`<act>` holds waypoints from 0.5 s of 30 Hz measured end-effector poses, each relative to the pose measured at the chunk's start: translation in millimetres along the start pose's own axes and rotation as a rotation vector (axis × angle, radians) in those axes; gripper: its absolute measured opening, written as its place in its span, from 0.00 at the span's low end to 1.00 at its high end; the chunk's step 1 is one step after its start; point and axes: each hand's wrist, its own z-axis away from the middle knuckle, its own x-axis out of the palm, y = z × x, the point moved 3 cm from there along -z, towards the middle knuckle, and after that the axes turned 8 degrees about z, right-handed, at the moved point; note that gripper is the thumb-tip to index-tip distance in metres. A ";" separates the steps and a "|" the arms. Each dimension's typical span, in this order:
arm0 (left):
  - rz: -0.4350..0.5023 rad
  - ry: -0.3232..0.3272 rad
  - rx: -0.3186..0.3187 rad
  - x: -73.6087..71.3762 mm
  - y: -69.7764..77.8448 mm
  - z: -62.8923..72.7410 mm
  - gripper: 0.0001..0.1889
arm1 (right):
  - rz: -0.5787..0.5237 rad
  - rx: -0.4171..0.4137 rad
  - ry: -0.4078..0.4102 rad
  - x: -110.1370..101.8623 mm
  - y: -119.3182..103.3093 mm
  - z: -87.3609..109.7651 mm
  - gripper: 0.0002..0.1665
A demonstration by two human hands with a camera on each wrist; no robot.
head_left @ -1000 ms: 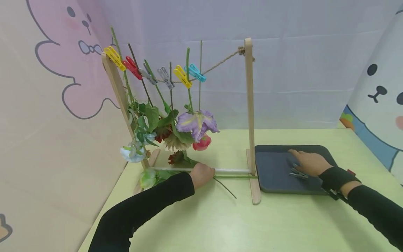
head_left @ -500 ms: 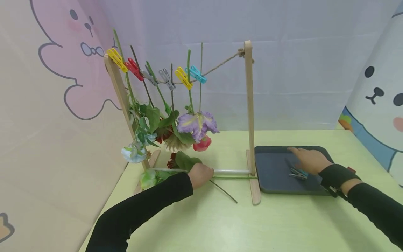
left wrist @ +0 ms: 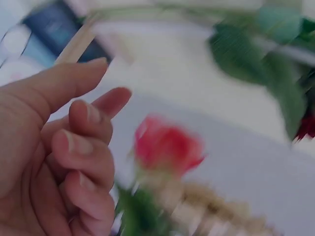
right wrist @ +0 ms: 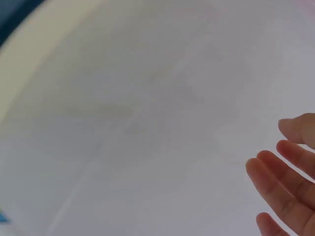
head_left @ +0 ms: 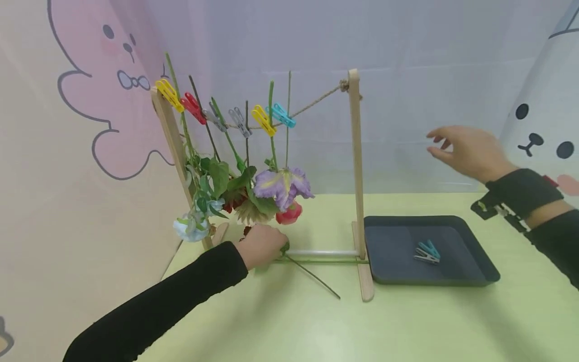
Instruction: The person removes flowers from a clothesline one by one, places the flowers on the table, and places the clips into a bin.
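Note:
My left hand (head_left: 262,245) is low by the rack's bottom bar (head_left: 322,253), beside a flower stem (head_left: 314,277) lying on the table. In the left wrist view its fingers bend loosely, thumb apart, with nothing between them. Close by hang a pink-red flower (left wrist: 170,147) and a purple flower (head_left: 284,187). Green leaves (left wrist: 238,54) and a dark red bloom (left wrist: 308,127) show blurred at the right of that view. My right hand (head_left: 475,153) is raised above the tray (head_left: 389,269), fingers relaxed and holding nothing. Two clothespins (head_left: 427,256) lie in the tray.
A wooden rack (head_left: 356,166) carries a rope (head_left: 316,100) with several flowers clipped upside down by coloured clothespins (head_left: 263,119). A green stem (head_left: 334,261) lies along the bottom bar. A light curtain (head_left: 420,90) hangs behind the table (head_left: 307,327).
My right hand has risen out of the tray, leaving the clothespins there. My left hand has shifted left along the bottom bar, away from where it held the stems.

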 end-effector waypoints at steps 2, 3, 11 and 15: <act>0.066 0.007 -0.066 -25.1 -9.0 6.3 0.11 | -0.062 0.031 0.103 -24.0 -7.9 -15.2 0.17; 0.098 0.027 -0.099 -37.6 -14.2 9.3 0.10 | -0.109 0.051 0.148 -34.8 -12.7 -22.4 0.17; 0.250 0.166 -0.265 -116.1 -41.0 18.3 0.09 | -0.273 0.066 0.287 -88.0 -76.9 -73.7 0.18; 0.272 0.257 -0.270 -132.2 -44.9 13.5 0.10 | -0.290 0.002 0.326 -102.0 -112.5 -94.1 0.17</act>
